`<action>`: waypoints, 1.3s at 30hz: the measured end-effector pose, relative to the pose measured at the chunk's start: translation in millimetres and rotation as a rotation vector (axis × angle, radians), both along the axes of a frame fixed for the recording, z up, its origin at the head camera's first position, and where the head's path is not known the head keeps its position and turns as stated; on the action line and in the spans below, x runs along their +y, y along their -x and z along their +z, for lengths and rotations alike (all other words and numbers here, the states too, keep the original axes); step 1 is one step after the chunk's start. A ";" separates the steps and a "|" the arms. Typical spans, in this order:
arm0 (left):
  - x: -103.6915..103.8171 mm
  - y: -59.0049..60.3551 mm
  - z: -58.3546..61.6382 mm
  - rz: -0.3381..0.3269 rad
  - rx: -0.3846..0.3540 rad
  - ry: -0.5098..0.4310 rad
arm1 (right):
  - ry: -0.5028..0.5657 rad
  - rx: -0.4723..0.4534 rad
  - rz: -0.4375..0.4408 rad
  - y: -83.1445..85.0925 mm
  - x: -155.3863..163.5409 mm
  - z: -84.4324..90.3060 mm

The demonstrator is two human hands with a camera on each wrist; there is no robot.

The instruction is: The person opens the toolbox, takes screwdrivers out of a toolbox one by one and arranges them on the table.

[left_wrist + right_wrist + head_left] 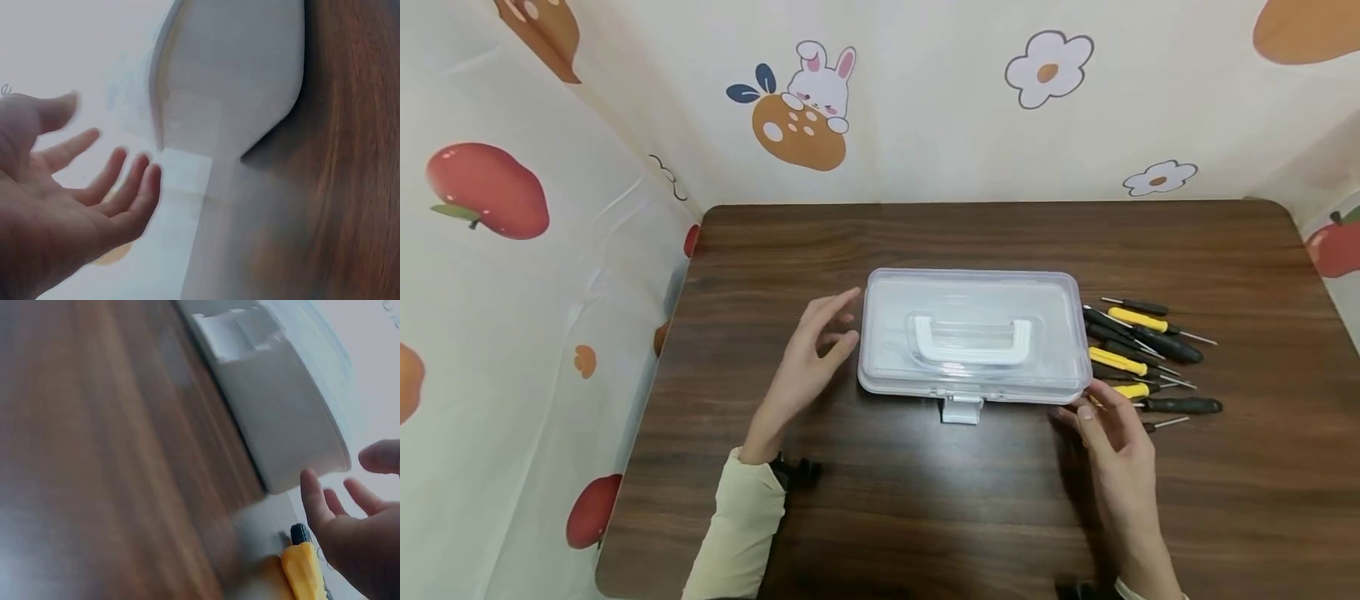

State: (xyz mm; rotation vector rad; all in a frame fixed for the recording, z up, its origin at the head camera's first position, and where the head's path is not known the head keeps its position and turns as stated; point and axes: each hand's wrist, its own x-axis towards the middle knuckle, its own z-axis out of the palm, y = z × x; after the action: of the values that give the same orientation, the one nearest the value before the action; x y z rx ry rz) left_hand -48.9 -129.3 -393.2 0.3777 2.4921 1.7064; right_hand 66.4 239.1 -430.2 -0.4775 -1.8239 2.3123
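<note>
A clear-lidded plastic storage box (973,379) with a white carry handle (973,354) lies on the table, its front latch (961,410) hanging out at the near side. Just off the box's left end is my left hand (808,358), fingers loosely bent and holding nothing; the left wrist view has the box's end wall (231,75) beyond the fingertips. My right hand (1116,442) is at the near right corner of the box, its fingertips right at the end wall in the right wrist view, with fingers (315,500) relaxed and not curled round anything.
Right of the box lies a heap of screwdrivers with black handles (1180,406) and yellow handles (1116,361), close beside my right hand. The dark wooden table (925,517) meets a fruit-and-flower patterned curtain (925,125) at its back and left.
</note>
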 end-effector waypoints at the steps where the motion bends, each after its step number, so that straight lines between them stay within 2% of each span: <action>1: 3.4 0.2 0.5 0.001 0.026 -0.015 | -0.017 0.011 -0.009 -2.1 -2.7 0.4; 4: 13.8 2.2 1.4 -0.025 0.086 -0.028 | -0.057 0.019 -0.020 -8.6 -10.7 0.9; 6: 19.9 3.7 1.0 -0.046 0.099 -0.028 | -0.042 0.011 0.014 -13.7 -16.9 0.5; 11: 26.8 5.1 -1.5 -0.050 0.072 -0.045 | -0.053 -0.042 0.239 -19.5 -36.7 -3.7; 15: 28.7 5.1 -3.6 -0.041 0.049 -0.067 | -0.144 -0.084 0.395 -14.0 -50.1 -7.1; 19: 30.4 4.8 -5.7 -0.033 0.047 -0.099 | -0.231 -0.143 0.479 -5.3 -61.2 -6.9; 22: 30.7 4.3 -6.4 -0.022 0.043 -0.110 | -0.242 -0.226 0.504 -0.4 -69.0 -5.2; 27: 31.6 4.7 -7.2 -0.021 0.035 -0.119 | -0.147 -0.288 0.535 -1.6 -75.6 -1.6; 33: 31.2 4.4 -7.5 -0.017 0.018 -0.139 | 0.092 -0.311 0.559 -0.7 -75.4 15.2; 36: 30.8 3.9 -6.8 -0.014 0.012 -0.137 | 0.186 -0.352 0.534 4.0 -79.2 22.4; 39: 30.8 3.2 -6.2 -0.014 0.009 -0.140 | 0.210 -0.409 0.471 9.1 -86.3 27.3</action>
State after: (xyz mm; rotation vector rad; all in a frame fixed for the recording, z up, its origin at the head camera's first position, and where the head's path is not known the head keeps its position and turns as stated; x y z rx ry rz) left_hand -52.0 -98.6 -399.4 0.4142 2.3773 1.8837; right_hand 57.3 152.7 -402.9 -0.6491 -2.0584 2.9211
